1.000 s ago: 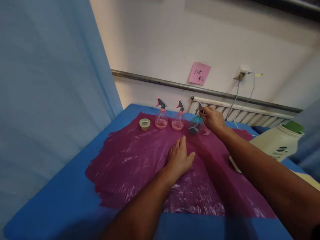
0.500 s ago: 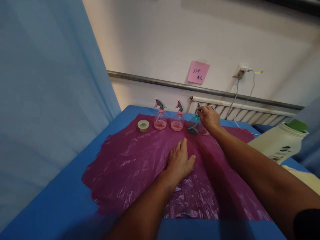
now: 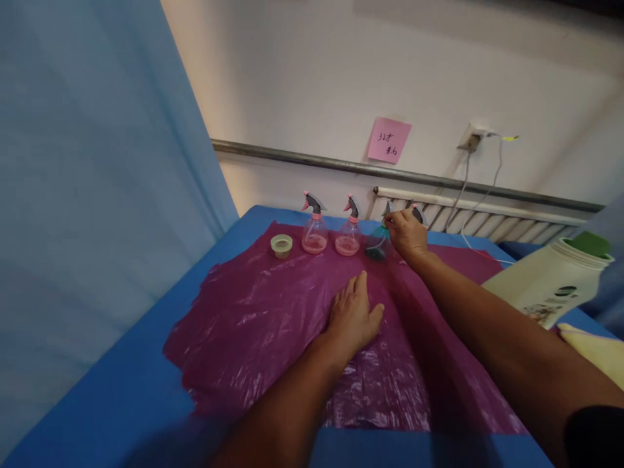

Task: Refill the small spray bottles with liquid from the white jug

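Observation:
My left hand (image 3: 353, 315) lies flat and open on a crumpled magenta plastic sheet (image 3: 273, 325) spread over a blue-covered table (image 3: 146, 364). My right hand (image 3: 407, 234) reaches to the far edge and is closed around the head of a teal spray bottle (image 3: 376, 246), which stands on the sheet. Left of it stand two clear spray bottles with pink liquid, one (image 3: 347, 229) close by and one (image 3: 314, 226) further left. The grey head of another sprayer (image 3: 418, 213) shows behind my right hand.
A small pale green cap (image 3: 281, 245) sits at the sheet's far left. A large cream jug with a green lid (image 3: 553, 283) lies tilted at the right. Blue curtain (image 3: 97, 162) hangs on the left. A rail, pink note (image 3: 389, 140) and wall socket (image 3: 468, 139) are behind.
My right hand with the teal bottle has shifted slightly; the bottle looks a little more upright. The left hand stays flat on the sheet. The view moved a little.

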`<act>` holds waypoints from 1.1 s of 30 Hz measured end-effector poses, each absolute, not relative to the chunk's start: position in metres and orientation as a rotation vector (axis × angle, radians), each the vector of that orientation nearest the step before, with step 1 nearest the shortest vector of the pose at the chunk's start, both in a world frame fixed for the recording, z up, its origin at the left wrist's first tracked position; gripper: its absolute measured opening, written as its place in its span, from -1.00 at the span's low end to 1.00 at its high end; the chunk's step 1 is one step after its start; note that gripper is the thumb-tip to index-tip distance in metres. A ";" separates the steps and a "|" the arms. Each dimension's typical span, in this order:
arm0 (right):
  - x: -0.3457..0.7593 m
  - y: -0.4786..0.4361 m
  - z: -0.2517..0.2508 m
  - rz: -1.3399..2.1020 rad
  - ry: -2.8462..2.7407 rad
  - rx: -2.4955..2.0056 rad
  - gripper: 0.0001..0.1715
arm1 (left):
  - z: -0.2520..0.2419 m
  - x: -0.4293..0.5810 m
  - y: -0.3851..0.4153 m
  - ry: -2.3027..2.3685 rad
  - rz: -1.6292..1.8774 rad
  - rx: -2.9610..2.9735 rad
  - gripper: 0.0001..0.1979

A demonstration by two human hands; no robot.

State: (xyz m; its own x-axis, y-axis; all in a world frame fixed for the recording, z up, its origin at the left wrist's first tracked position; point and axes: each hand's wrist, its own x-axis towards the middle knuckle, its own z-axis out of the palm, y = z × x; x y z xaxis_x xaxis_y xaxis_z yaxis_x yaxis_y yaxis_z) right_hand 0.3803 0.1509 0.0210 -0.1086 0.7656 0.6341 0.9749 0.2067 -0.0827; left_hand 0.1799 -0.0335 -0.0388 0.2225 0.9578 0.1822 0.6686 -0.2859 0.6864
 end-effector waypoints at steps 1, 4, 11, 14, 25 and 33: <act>0.381 0.150 0.019 -0.486 -1.926 -1.616 -0.60 | -0.039 0.180 -0.034 1.495 0.823 2.037 -0.17; 0.384 0.147 0.018 -0.484 -1.932 -1.623 -0.58 | -0.039 0.180 -0.033 1.485 0.819 2.037 -0.16; 0.386 0.129 0.024 -0.471 -2.002 -1.670 -0.42 | -0.036 0.182 -0.033 1.495 0.811 2.029 -0.17; 0.383 0.117 0.028 -0.479 -1.972 -1.596 -0.41 | -0.034 0.183 -0.035 1.491 0.840 2.024 -0.19; 0.301 0.153 0.070 -0.101 -1.920 -1.723 -0.35 | -0.029 0.185 -0.037 1.501 0.849 1.999 -0.21; 0.292 0.154 0.071 -0.086 -1.879 -1.812 -0.56 | -0.026 0.184 -0.039 1.515 0.890 2.005 -0.23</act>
